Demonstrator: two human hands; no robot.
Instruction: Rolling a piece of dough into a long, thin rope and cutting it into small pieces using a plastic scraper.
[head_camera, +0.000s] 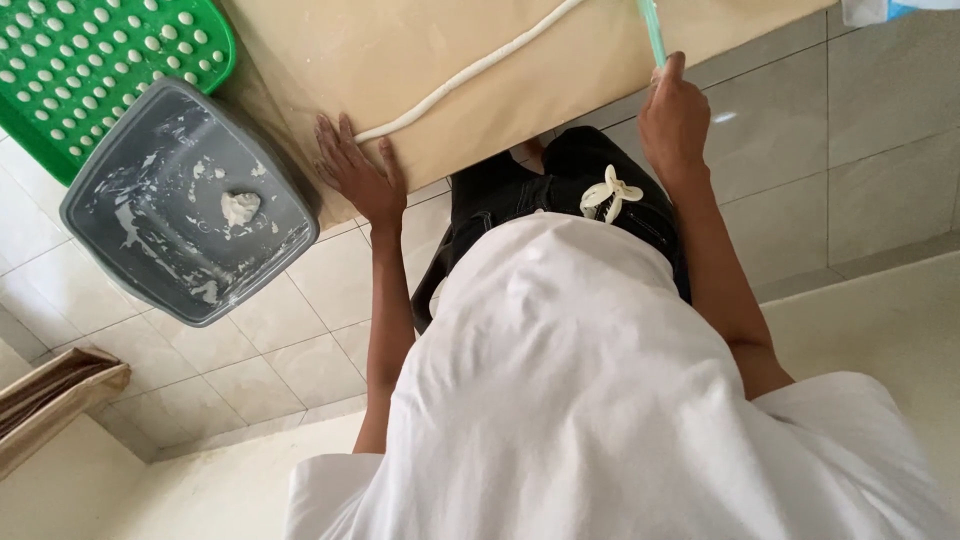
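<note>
Head view shows the left hand (358, 175) spread flat on the beige surface (330, 50), fingertips touching the end of a white dough rope (470, 72). That rope runs diagonally up-right, its far end cut off. Right hand (672, 115) is clenched around a pale green stick (652, 32), pointing upward out of frame.

Beige board (420, 50) far, a white cord (470, 72) crossing it. Far left, green mat (110, 50) dotted white; beside it a grey bin (130, 190) smeared white. Pale teal rod (652, 30) far right. White shirt (600, 400), black trousers (520, 185), cream clip (610, 192).
</note>
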